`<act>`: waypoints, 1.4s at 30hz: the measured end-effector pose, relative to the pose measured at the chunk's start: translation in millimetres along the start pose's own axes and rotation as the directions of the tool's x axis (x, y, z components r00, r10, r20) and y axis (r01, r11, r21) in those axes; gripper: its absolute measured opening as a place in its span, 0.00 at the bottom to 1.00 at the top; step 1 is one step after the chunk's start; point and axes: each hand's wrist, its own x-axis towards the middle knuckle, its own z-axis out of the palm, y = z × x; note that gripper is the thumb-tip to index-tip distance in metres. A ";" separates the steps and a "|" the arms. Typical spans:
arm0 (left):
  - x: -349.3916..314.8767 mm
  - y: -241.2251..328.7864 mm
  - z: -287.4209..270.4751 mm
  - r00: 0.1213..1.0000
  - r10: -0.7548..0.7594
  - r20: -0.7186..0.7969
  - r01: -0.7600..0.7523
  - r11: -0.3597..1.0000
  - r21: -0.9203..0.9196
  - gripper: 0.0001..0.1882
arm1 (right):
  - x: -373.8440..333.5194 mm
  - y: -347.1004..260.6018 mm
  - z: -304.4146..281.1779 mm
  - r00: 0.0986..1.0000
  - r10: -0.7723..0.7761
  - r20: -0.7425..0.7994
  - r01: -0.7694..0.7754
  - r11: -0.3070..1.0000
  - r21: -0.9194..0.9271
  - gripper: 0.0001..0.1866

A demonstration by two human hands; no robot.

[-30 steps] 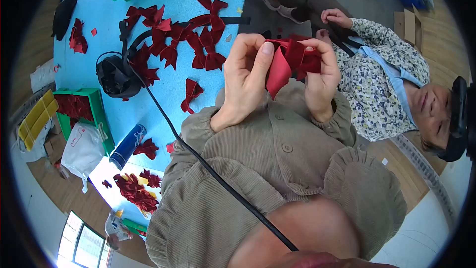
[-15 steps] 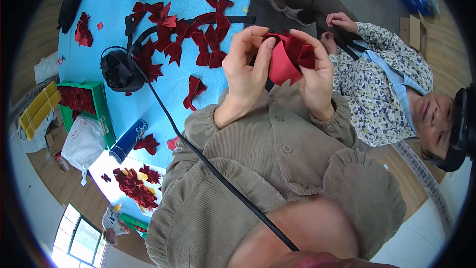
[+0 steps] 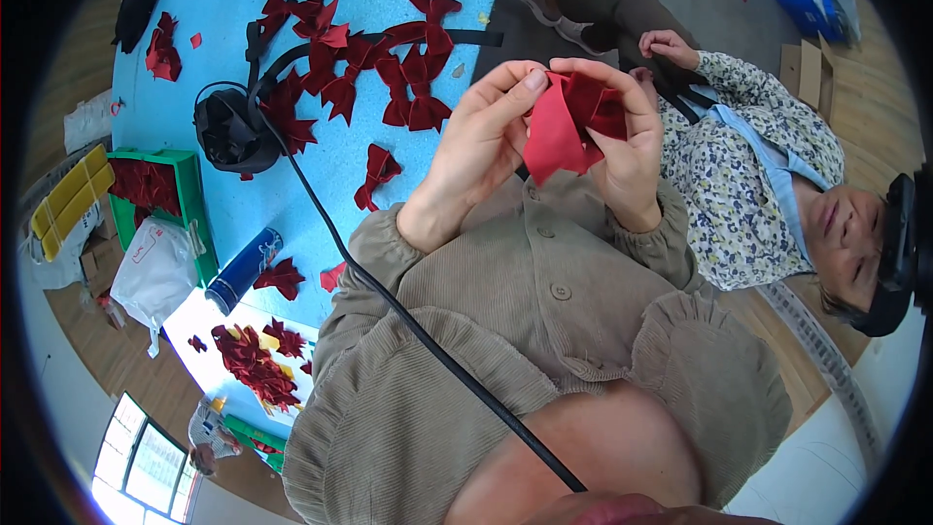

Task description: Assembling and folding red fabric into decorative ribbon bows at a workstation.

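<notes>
A red velvet bow (image 3: 564, 131) is held up in front of my chest between both hands. My left hand (image 3: 481, 141) pinches its upper left edge with thumb and fingertips. On the other side my right hand (image 3: 627, 151) grips the dark velvet folds, fingers curled behind and thumb below. A lighter red face of the ribbon hangs down toward me. Left of my hands, several finished-looking dark red bows (image 3: 413, 87) lie bunched on the blue table (image 3: 340, 190). A single bow (image 3: 379, 175) lies nearer my left sleeve.
A black cable runs from a black bundle (image 3: 233, 131) across my front. Green crates (image 3: 199, 204) stand at the left and far edges. A blue can (image 3: 245, 270) lies by a white plastic bag (image 3: 155, 267). A co-worker in a floral top (image 3: 748, 175) sits at the right.
My left hand has shifted its pinch along the bow's upper edge, and its fingers are closer together. The bow's lighter flap now hangs slightly lower.
</notes>
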 end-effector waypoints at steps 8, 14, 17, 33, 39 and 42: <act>-6.0 -9.4 -6.7 0.962 -0.273 -0.020 0.249 0.901 -0.354 0.09 | -9.3 -0.6 23.3 0.977 -0.119 -0.175 0.063 0.953 -0.297 0.20; -9.0 -20.4 -14.8 0.966 0.257 0.015 -0.256 0.954 0.157 0.08 | -6.8 17.7 -0.4 0.876 0.477 0.078 -0.174 0.160 0.972 0.18; -11.0 -18.6 -11.1 0.856 0.517 0.001 -0.477 0.790 0.385 0.09 | -10.5 27.6 5.9 0.870 0.465 0.165 -0.207 0.041 0.977 0.18; -10.5 -1.8 4.3 0.884 0.467 0.021 -0.417 0.767 0.488 0.08 | -11.3 30.5 19.5 1.000 -0.018 -0.019 0.026 0.719 0.694 0.19; -8.4 -2.3 10.4 0.919 0.395 -0.014 -0.364 0.860 0.357 0.06 | -7.8 24.6 18.0 0.971 0.104 -0.215 0.019 0.864 0.503 0.19; -6.0 -6.5 9.2 0.921 0.389 -0.009 -0.364 0.869 0.335 0.05 | -7.1 25.7 16.0 0.969 0.064 -0.239 0.052 0.892 0.448 0.20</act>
